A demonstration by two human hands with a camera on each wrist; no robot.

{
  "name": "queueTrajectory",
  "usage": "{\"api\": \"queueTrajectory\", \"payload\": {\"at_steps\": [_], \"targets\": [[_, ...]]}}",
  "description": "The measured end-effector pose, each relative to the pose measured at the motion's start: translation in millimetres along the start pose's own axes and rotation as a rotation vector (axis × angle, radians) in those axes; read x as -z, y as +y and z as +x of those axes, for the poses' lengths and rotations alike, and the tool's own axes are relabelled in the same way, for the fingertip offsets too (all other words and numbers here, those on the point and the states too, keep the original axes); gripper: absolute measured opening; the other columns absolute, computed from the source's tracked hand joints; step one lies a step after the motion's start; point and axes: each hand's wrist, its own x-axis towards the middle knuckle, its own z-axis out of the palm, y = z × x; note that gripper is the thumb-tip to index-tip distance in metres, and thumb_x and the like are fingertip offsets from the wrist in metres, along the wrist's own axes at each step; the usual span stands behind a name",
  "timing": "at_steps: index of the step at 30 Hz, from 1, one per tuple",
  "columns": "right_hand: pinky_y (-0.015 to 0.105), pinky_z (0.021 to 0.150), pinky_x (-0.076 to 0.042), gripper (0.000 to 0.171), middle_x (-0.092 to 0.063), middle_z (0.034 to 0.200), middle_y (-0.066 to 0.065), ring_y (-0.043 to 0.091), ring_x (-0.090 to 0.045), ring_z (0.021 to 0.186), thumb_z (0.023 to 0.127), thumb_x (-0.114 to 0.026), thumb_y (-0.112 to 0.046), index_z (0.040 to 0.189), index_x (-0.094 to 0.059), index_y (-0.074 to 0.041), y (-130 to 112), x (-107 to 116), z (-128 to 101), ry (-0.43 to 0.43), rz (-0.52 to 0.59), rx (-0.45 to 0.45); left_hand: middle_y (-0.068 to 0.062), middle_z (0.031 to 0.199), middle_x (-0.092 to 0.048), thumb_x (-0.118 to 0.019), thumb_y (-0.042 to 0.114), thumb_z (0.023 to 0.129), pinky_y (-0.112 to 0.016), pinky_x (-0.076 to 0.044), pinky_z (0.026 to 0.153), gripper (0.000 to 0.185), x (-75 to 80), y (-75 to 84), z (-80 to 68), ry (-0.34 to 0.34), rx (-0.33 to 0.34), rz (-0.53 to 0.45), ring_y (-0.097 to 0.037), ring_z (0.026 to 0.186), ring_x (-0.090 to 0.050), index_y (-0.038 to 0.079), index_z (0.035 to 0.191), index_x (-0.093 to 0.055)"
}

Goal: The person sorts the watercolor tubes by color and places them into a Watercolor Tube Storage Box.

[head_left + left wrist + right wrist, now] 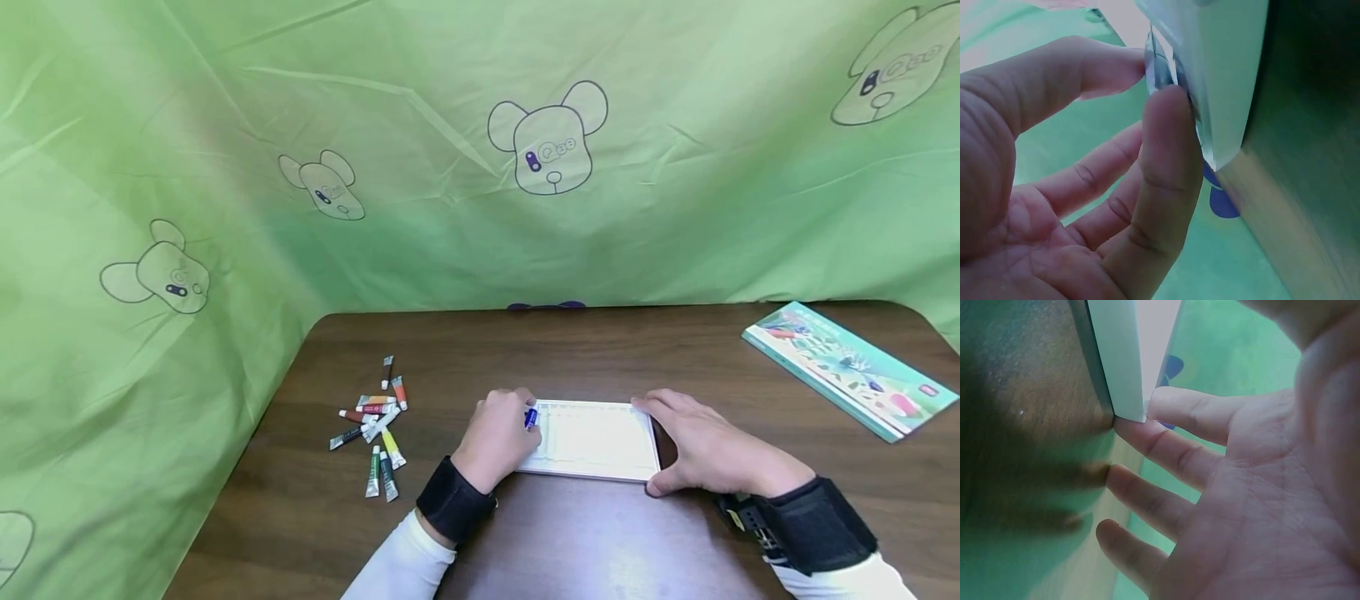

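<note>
A flat white rectangular plastic paint palette (592,440) lies on the dark brown wooden worktop (600,533), near its front edge and about midway across, directly in front of the person. At the palette's left end the left hand (497,437) pinches a small blue-capped paint tube (531,417) between thumb and forefinger; in the left wrist view the thumb tip (1169,134) and forefinger (1107,62) close on the tube's crimped silvery end (1159,65), which is pressed right against the palette's edge (1229,81). The other fingers of this hand are loosely curled beneath.

The right hand (708,450) rests at the palette's right end with its fingers nearly straight and spread, thumb along the near corner. In the right wrist view its fingertips (1132,428) touch the palette's corner (1125,375) and the worktop beside it, gripping nothing.

Both wrists carry black straps (453,504) over white sleeves (405,567).

To the left of the palette, well apart from it, a loose cluster of small paint tubes (375,421) in several colours lies scattered on the worktop. Far to the right, near the back corner, sits a long flat teal box with a colourful printed lid (847,371). Behind and around the worktop hangs a light green cloth printed with outlined bear heads (551,137).
</note>
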Motion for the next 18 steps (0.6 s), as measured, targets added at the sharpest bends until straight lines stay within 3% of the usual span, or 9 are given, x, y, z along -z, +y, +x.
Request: {"api": "queueTrajectory", "payload": {"at_steps": [4, 8, 14, 18], "targets": [[0.067, 0.102, -0.046, 0.107, -0.057, 0.143, 0.021, 0.048, -0.056, 0.130, 0.061, -0.097, -0.048, 0.146, -0.054, -0.001, -0.2, 0.5, -0.4, -0.004, 0.010, -0.008, -0.013, 0.106, -0.080, -0.081, 0.009, 0.088, -0.035, -0.063, 0.078, 0.027, -4.1, 3.7, 1.1, 0.002, -0.004, 0.054, -0.024, 0.090, -0.076, 0.004, 0.114, -0.079], [0.067, 0.102, -0.045, 0.107, -0.056, 0.143, 0.022, 0.049, -0.055, 0.130, 0.061, -0.098, -0.048, 0.146, -0.055, 0.000, -0.8, 1.4, -0.2, -0.004, 0.011, -0.011, -0.012, 0.102, -0.079, -0.082, 0.011, 0.088, -0.035, -0.063, 0.075, 0.023, -5.1, 4.6, 2.0, 0.005, -0.017, 0.104, -0.023, 0.087, -0.076, 0.005, 0.110, -0.080], [0.067, 0.102, -0.046, 0.108, -0.057, 0.143, 0.022, 0.049, -0.056, 0.129, 0.059, -0.098, -0.048, 0.146, -0.054, 0.001, -0.3, 1.6, -0.6, 0.002, 0.008, -0.003, -0.007, 0.085, -0.072, -0.079, 0.010, 0.089, -0.025, -0.051, 0.061, 0.009, -2.3, 2.8, 0.8, -0.018, -0.077, 0.148, -0.010, 0.071, -0.060, 0.007, 0.097, -0.081], [0.067, 0.102, -0.046, 0.108, -0.057, 0.143, 0.022, 0.049, -0.056, 0.130, 0.060, -0.098, -0.048, 0.146, -0.054, 0.001, -0.6, 1.3, -0.3, -0.003, 0.012, -0.008, -0.004, 0.078, -0.065, -0.077, 0.008, 0.091, -0.021, -0.042, 0.058, 0.006, 0.3, 1.7, 0.5, -0.058, -0.106, 0.147, -0.009, 0.068, -0.050, 0.005, 0.094, -0.079]]}}
